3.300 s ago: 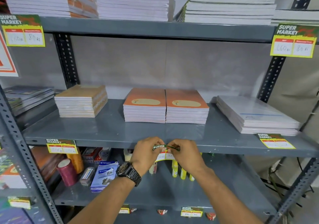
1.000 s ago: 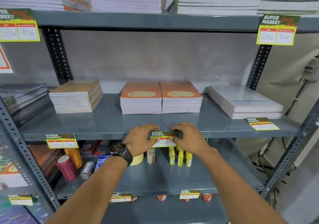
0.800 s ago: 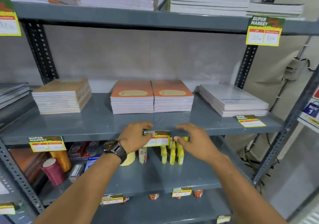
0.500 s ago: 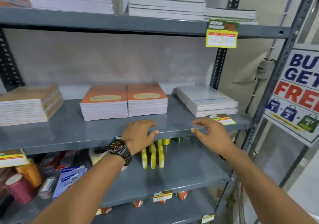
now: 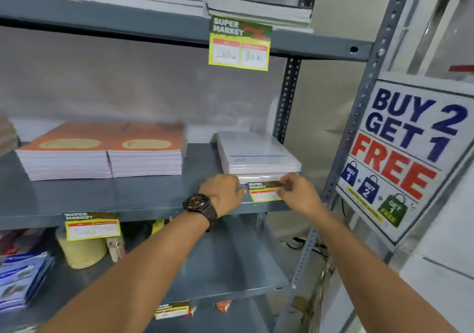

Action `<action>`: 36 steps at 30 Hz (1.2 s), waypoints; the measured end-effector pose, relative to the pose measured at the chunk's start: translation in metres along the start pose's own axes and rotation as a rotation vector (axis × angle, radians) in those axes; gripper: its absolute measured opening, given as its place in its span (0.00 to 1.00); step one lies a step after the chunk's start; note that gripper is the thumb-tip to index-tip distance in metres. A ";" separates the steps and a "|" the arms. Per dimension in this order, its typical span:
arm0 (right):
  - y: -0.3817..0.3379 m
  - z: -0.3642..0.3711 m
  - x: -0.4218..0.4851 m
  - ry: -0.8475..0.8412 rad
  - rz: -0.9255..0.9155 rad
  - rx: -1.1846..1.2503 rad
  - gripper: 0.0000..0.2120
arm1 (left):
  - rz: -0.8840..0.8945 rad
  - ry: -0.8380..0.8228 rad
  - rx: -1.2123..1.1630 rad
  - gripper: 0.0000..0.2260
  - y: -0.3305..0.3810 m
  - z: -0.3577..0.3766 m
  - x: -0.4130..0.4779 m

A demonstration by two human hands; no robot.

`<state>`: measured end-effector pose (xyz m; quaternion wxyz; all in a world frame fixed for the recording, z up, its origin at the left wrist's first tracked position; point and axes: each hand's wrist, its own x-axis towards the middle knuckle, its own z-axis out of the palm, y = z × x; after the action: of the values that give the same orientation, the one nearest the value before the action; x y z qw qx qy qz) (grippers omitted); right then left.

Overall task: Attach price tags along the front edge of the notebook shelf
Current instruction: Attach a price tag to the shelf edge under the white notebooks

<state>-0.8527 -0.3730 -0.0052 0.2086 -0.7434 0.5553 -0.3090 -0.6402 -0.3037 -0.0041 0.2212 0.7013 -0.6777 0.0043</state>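
Observation:
A green and yellow price tag lies flat on the grey notebook shelf, in front of a stack of white notebooks. My right hand pinches the tag's right end. My left hand, a dark watch on its wrist, touches the tag's left end with its fingertips. Another price tag hangs from the shelf's front edge further left, below two stacks of orange notebooks.
A price tag hangs from the upper shelf, which holds more notebook stacks. A "BUY 2 GET 1 FREE" sign hangs on the right upright. The lower shelf carries a tape roll, blue packets and small bottles.
Both hands left the tag stuck under the orange notebooks and moved right to the loose tag by the white stack. The view swung right, bringing the sign in.

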 end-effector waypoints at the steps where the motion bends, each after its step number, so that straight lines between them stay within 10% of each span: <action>1: 0.003 0.002 0.004 -0.014 0.001 -0.010 0.14 | -0.023 -0.011 0.020 0.15 0.006 0.008 0.006; 11: 0.017 0.005 0.026 0.011 0.067 0.331 0.17 | -0.330 0.078 -0.405 0.08 0.029 0.032 0.030; 17: 0.017 -0.017 0.015 -0.131 0.000 0.598 0.14 | -0.213 0.028 -0.795 0.07 0.035 0.023 0.022; 27: 0.032 -0.005 -0.025 -0.113 -0.289 0.003 0.03 | 0.006 0.073 -0.278 0.06 0.050 0.047 -0.018; 36: 0.035 0.004 -0.031 0.018 -0.246 0.014 0.06 | 0.038 0.105 -0.131 0.06 0.054 0.061 -0.017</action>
<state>-0.8802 -0.3544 -0.0382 0.1691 -0.8016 0.4596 -0.3429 -0.7107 -0.3060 -0.0478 0.3017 0.6710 -0.6773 0.0010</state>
